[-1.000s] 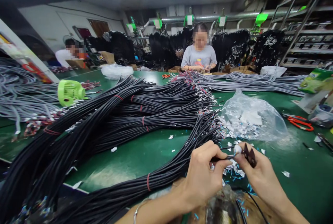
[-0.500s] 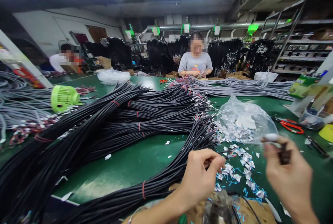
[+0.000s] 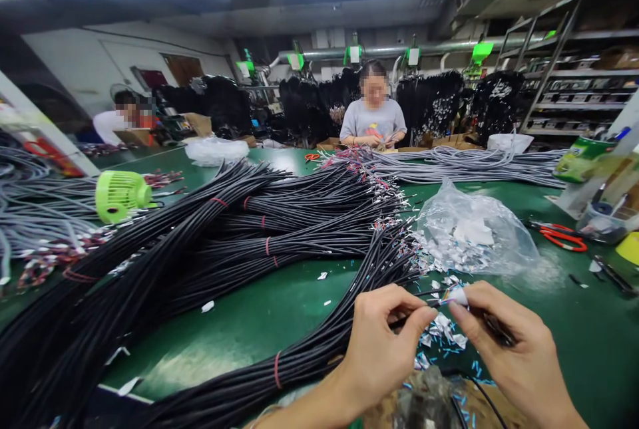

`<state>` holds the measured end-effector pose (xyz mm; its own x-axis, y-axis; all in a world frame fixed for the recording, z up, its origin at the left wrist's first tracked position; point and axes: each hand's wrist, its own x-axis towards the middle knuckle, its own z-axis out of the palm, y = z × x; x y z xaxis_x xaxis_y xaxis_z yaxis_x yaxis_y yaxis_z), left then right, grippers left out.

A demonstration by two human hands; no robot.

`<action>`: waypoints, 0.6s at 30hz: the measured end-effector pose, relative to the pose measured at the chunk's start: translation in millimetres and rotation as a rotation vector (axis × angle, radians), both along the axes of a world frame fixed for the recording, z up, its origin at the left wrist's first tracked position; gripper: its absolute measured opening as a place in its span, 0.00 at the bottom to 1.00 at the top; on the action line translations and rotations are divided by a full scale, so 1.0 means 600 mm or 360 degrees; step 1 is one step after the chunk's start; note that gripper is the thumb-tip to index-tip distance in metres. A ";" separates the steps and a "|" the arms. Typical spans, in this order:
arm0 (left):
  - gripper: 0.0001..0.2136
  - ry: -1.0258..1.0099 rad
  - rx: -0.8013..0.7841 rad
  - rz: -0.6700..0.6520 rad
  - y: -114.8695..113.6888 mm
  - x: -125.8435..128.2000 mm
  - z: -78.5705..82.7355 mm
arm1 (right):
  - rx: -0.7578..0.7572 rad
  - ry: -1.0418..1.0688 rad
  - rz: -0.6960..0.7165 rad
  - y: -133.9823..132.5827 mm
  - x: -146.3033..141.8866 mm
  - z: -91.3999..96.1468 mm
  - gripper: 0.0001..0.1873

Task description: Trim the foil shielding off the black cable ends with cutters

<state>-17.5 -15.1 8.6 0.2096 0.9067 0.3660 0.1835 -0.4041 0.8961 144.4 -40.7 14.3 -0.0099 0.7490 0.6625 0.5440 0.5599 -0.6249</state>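
Observation:
My left hand (image 3: 392, 332) pinches a black cable (image 3: 424, 294) near its stripped end, beside a bundle of black cables (image 3: 299, 349) tied with a red band. Thin coloured wires (image 3: 442, 298) fan out from that cable end. My right hand (image 3: 504, 336) has thumb and index finger closed at these wires; the index fingertip wears a white covering (image 3: 458, 294). A dark object (image 3: 499, 332), its kind partly hidden, is tucked under the curled fingers of the same hand. Below lie foil scraps (image 3: 442, 328) and blue wire bits.
A clear plastic bag (image 3: 479, 229) with white scraps lies behind my right hand. Red-handled scissors (image 3: 562, 237) are to the right. More banded black cables (image 3: 309, 239), a green fan (image 3: 122, 196) and grey cables (image 3: 464, 164) lie on the green table. A person (image 3: 373, 116) works opposite.
My right hand has moved left and slightly down, from beside the plastic bag to the cable's wires. My left hand has stayed almost in place with its pinch on the cable.

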 end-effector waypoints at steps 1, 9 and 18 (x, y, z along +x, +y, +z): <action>0.08 -0.0002 0.0001 0.0004 0.000 0.000 -0.001 | -0.0006 0.0014 -0.0009 0.000 -0.001 -0.001 0.03; 0.06 0.0001 0.0057 -0.0031 0.001 0.003 -0.002 | -0.0772 0.0525 0.0126 0.010 0.006 -0.016 0.10; 0.11 0.0013 -0.0027 -0.0053 0.002 0.003 -0.006 | -0.0479 0.0269 -0.0045 -0.001 0.009 0.001 0.07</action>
